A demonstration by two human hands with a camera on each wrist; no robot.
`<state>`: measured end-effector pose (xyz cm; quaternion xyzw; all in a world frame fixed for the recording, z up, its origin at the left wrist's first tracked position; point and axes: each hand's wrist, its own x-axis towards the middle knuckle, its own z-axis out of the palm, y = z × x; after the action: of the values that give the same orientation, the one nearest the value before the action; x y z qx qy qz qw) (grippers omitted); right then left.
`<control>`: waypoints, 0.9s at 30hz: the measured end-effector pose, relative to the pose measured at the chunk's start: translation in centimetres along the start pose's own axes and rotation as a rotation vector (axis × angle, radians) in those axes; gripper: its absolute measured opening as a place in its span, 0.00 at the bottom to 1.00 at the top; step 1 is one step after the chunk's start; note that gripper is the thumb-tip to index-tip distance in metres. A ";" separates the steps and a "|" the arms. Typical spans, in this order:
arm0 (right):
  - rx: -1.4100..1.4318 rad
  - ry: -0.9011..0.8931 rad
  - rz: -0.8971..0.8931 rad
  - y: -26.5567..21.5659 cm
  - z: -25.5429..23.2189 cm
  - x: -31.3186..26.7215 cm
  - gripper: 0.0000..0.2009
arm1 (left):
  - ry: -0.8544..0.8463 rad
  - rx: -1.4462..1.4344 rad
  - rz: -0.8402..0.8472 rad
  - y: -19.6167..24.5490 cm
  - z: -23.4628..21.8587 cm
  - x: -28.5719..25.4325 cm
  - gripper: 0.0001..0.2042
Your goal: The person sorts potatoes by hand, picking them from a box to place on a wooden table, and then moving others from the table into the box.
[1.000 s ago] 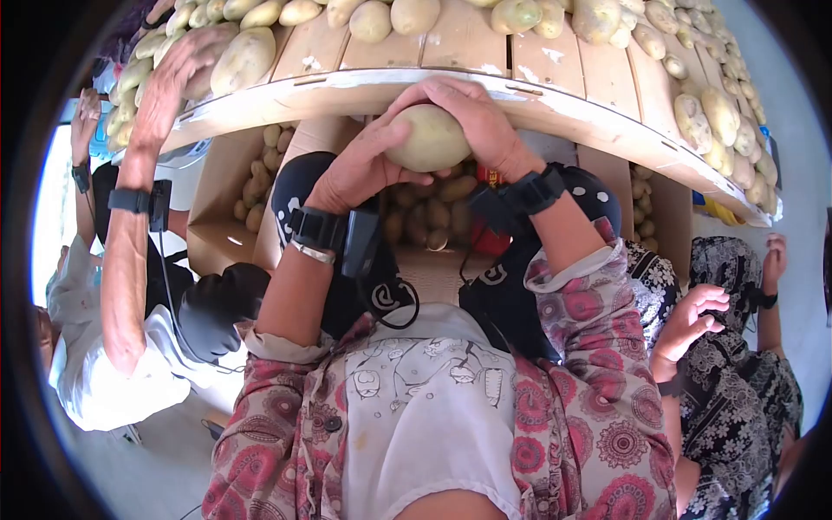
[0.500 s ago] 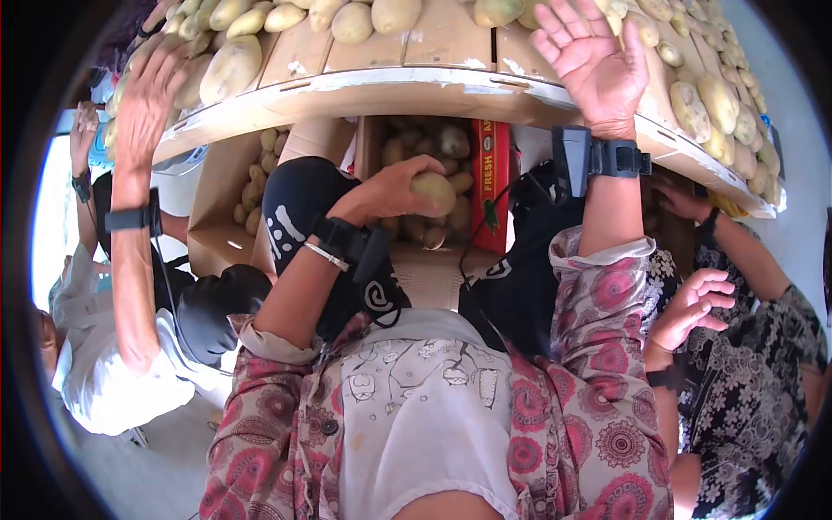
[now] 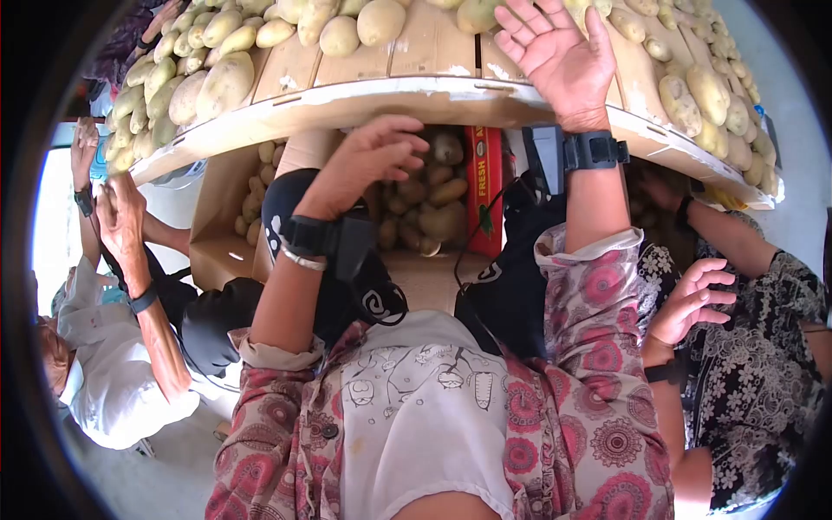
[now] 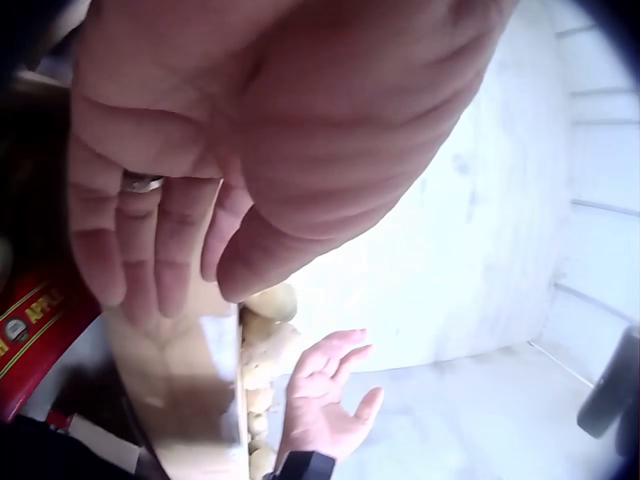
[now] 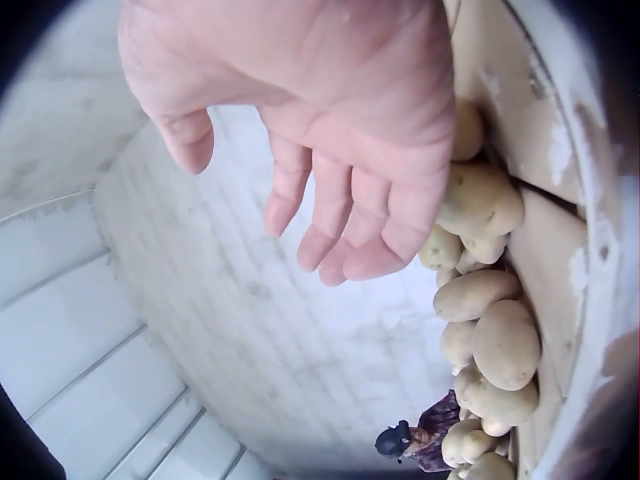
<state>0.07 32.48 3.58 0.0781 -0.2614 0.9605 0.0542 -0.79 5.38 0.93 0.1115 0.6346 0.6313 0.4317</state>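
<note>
My left hand, a ring on one finger, is held over the front of a box below the table edge, its fingers loosely bent around nothing. Potatoes fill that box, a large one among them near its front. In the left wrist view the fingers hang beside the thumb with no object between. My right hand is raised over the table's front edge, palm up and fingers spread. The right wrist view shows that palm bare, with potatoes on the tabletop beside it.
Potatoes lie heaped along the wooden table. A red printed carton side lines the box. Another cardboard box of potatoes stands left. People sit close on both sides, one person's hand near my right sleeve.
Both my hands held a large potato; the left then lowered it to the box and let go, and has risen slightly. My right hand swung up and right. The left neighbour's arm drew back from the table.
</note>
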 end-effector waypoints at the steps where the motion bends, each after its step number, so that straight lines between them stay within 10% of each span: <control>1: -0.011 -0.016 -0.007 -0.1 -0.1 0.0 0.28 | -0.002 0.004 0.020 0.6 -0.4 0.0 0.15; 7: 0.077 -0.029 -0.013 -0.1 -1.0 1.1 0.30 | 0.361 -0.224 0.449 3.9 -2.6 1.0 0.09; 15: 0.082 -0.049 -0.050 0.9 -0.5 2.0 0.27 | 0.428 -0.674 0.534 6.2 -4.8 3.6 0.02; 18: 0.069 -0.001 -0.059 1.1 -0.6 2.3 0.26 | 0.709 -0.463 0.666 6.8 -5.9 4.7 0.01; 27: -0.292 -0.069 0.073 5.9 3.0 5.3 0.19 | 0.471 -0.735 0.522 7.0 -9.5 5.0 0.03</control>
<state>-5.60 26.25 4.16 0.0930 -0.4029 0.9103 0.0209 -13.11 3.35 3.57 -0.0384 0.4015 0.9078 0.1153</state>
